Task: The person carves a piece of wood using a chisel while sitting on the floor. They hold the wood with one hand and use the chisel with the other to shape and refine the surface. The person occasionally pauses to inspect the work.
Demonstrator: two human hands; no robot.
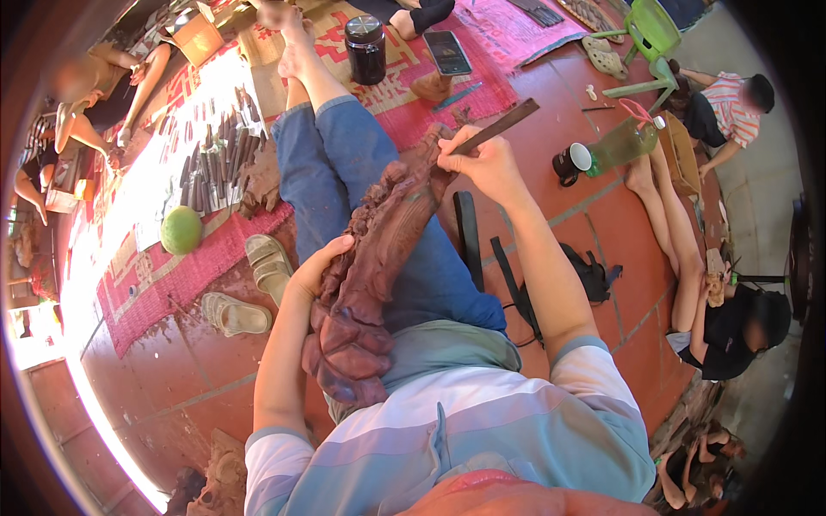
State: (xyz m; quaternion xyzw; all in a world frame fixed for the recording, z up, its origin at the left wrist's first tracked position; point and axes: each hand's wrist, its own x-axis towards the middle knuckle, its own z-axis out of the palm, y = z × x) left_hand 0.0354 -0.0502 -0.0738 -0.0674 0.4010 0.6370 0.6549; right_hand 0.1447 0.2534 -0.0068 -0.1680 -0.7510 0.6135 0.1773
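Observation:
A long reddish-brown wood carving with knobbly, folded relief lies slantwise across my lap, its thick end against my belly and its narrow end beyond my knee. My left hand is closed round its left edge near the middle. In my right hand I pinch a flat dark file-like strip. One end of the strip sticks out up and to the right. Its other end is hidden behind my fingers, close to the carving's far part, so I cannot tell whether it touches the wood.
Rows of carving tools and a green round fruit lie left on a mat. Sandals stand beside my leg. Ahead are a black jar and a phone. A mug and green bottle stand right. Several people sit around.

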